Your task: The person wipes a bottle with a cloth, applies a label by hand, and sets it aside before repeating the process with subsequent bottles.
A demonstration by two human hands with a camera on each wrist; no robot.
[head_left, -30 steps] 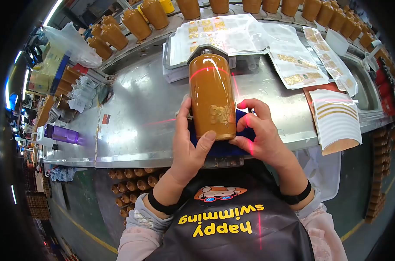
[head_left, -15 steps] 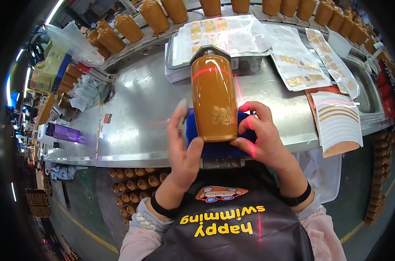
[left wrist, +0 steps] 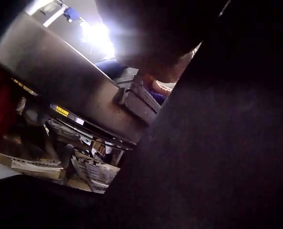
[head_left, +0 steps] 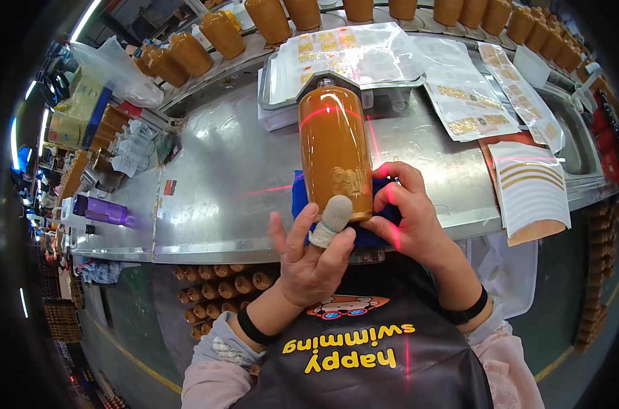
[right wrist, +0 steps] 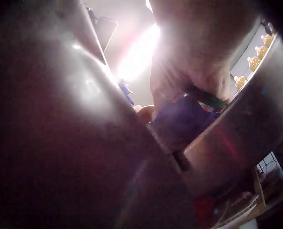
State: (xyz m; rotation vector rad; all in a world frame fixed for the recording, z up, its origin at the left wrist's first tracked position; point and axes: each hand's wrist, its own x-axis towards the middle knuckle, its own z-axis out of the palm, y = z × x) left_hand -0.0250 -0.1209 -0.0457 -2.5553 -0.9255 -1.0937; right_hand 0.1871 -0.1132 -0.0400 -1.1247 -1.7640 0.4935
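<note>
A glossy brown bottle lies with its neck at a dark angular holder and its base toward the person, over blue cloth. The left hand is at the base, its fingers spread; one finger, in a pale cloth finger cover, touches the bottle just below a raised gold emblem. At the base's right edge, the right hand holds the bottle with curled fingers and thumb. Both wrist views are dark; the right one shows that hand beside blue cloth.
Sheets of gold stickers lie on a tray behind the bottle, with more sheets at right. Striped paper overhangs the metal table. Brown bottles line the back; a purple bottle stands out at left.
The left hand has left the bottle's left side and moved right and toward the person, bringing its covered finger onto the lower front. The right hand has stayed at the right edge.
</note>
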